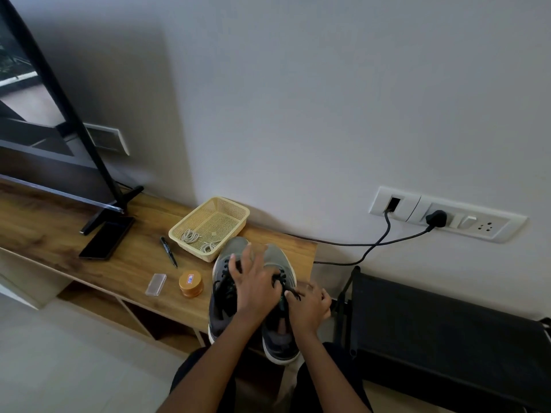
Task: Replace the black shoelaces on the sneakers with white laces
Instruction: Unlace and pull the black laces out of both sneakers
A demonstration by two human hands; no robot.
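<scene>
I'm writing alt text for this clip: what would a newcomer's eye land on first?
The pair of grey mesh sneakers at the near edge of the wooden shelf, with the left hand spread over them and the right hand pinching a black lace. Just behind them, a cream plastic basket holds coiled white laces.

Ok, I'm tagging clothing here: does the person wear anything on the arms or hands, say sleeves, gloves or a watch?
No. Both forearms are bare to the frame's bottom edge, no sleeve showing. The left hand and right hand are ungloved, and neither wrist shows a watch or band. Rings are too small to tell.
</scene>
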